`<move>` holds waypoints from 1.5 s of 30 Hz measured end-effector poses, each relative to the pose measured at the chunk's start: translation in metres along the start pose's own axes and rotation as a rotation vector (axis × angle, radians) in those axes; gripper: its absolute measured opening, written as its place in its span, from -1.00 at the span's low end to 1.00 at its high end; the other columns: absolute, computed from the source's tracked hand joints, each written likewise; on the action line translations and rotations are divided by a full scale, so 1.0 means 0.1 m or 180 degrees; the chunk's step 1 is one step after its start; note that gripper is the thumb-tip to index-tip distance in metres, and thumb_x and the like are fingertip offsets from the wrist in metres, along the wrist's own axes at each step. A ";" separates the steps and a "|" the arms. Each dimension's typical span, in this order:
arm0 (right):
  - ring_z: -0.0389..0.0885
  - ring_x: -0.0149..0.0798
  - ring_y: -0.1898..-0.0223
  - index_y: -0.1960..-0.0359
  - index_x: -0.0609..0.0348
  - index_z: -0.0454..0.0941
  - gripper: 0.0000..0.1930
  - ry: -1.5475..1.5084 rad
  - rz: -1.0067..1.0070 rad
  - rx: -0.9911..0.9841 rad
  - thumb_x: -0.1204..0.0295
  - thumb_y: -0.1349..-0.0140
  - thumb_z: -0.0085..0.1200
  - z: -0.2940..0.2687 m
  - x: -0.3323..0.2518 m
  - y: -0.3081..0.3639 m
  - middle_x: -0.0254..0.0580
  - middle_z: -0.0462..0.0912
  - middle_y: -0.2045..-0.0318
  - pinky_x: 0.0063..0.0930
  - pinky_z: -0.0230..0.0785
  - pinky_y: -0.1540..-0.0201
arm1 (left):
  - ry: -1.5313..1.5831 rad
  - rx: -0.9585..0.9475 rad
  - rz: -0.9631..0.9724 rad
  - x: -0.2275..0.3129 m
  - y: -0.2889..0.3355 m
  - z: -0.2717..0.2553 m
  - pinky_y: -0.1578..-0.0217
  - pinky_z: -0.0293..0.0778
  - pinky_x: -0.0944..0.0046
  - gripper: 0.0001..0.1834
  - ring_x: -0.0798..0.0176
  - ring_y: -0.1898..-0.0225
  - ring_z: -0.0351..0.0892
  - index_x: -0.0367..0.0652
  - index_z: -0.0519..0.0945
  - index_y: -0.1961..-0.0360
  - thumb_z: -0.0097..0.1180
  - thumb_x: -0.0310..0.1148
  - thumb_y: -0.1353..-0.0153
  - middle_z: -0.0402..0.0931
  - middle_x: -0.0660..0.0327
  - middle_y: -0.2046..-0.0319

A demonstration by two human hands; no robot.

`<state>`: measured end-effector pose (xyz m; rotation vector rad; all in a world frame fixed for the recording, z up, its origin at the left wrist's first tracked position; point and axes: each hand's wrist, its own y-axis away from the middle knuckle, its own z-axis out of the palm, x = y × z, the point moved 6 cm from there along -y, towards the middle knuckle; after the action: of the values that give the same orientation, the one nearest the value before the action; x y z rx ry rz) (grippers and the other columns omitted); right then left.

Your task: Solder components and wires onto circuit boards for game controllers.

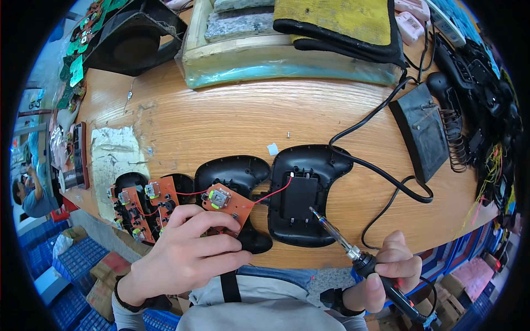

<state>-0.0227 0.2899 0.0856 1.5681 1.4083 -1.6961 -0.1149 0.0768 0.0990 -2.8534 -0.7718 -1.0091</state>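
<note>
My left hand [185, 256] is closed on the edge of an orange circuit board [239, 207], which carries a joystick module and lies tilted over a black game controller shell [237, 165]. From that board a red wire [273, 193] runs to a second black shell half [284, 231], beside it on the right, with a flat dark rectangular panel [300, 199] in its middle. A soldering iron [381, 278] is gripped in my right hand [395, 267]. Its tip points up and left, near the lower right corner of the panel; whether it touches is unclear.
More orange boards [137, 212] lie at the left. A soldering iron stand [422, 129] with a coiled spring and a looping black cable [381, 168] occupy the right. A wooden box [232, 55] with a yellow cloth [337, 22] stands at the back, beside a black fan housing [132, 44].
</note>
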 end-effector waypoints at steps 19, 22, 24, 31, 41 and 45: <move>-0.01 -0.49 0.74 0.55 0.11 0.24 -0.75 -0.0052 0.0199 0.0128 0.32 0.10 0.09 -0.17 0.04 0.16 -0.37 0.22 0.83 -0.49 -0.10 0.48 | -0.0369 0.1227 -0.0269 0.17 -0.46 0.12 0.35 0.25 0.29 -0.78 0.25 0.35 0.44 -0.19 0.60 0.45 0.14 -0.55 0.25 0.46 0.27 0.49; -0.01 -0.50 0.74 0.56 0.11 0.24 -0.75 -0.0019 0.0203 0.0172 0.33 0.11 0.09 -0.18 0.04 0.16 -0.38 0.21 0.83 -0.49 -0.11 0.49 | -0.0462 0.1115 -0.0210 0.18 -0.45 0.19 0.32 0.26 0.26 -0.77 0.24 0.34 0.44 -0.18 0.59 0.46 0.13 -0.54 0.28 0.45 0.26 0.48; -0.01 -0.50 0.75 0.57 0.12 0.24 -0.75 -0.0025 0.0203 0.0170 0.33 0.11 0.08 -0.18 0.04 0.16 -0.39 0.19 0.84 -0.49 -0.11 0.50 | -0.0448 0.1203 -0.0287 0.16 -0.45 0.21 0.31 0.27 0.24 -0.76 0.24 0.34 0.43 -0.18 0.58 0.46 0.14 -0.53 0.31 0.45 0.26 0.47; -0.01 -0.50 0.75 0.57 0.12 0.23 -0.76 -0.0091 0.0151 0.0019 0.35 0.12 0.06 -0.17 0.05 0.17 -0.39 0.19 0.83 -0.49 -0.11 0.50 | -0.0572 0.1255 -0.0267 0.18 -0.51 0.18 0.20 0.30 0.20 -0.81 0.14 0.13 0.46 -0.21 0.56 0.47 0.15 -0.53 0.24 0.51 0.19 0.31; 0.18 -0.41 0.84 0.56 0.16 0.37 -0.79 0.0053 0.0067 -0.0145 0.46 0.19 0.20 -0.07 0.05 0.11 -0.33 0.32 0.86 -0.49 -0.03 0.62 | -0.0909 0.0937 -0.0155 0.26 -0.54 0.21 0.11 0.30 0.15 -0.82 0.10 0.03 0.41 -0.23 0.56 0.46 0.09 -0.49 0.21 0.49 0.18 0.18; 0.19 -0.40 0.84 0.56 0.17 0.39 -0.79 0.0061 0.0059 -0.0180 0.48 0.21 0.20 -0.08 0.06 0.12 -0.33 0.33 0.85 -0.50 -0.03 0.63 | -0.0985 0.0851 -0.0145 0.27 -0.55 0.22 0.10 0.29 0.14 -0.81 0.09 0.02 0.40 -0.24 0.56 0.45 0.07 -0.49 0.21 0.47 0.15 0.18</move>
<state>-0.0106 0.2940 0.0767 1.5656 1.4341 -1.6205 -0.1094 0.1409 0.0897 -2.7949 -0.9152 -0.4274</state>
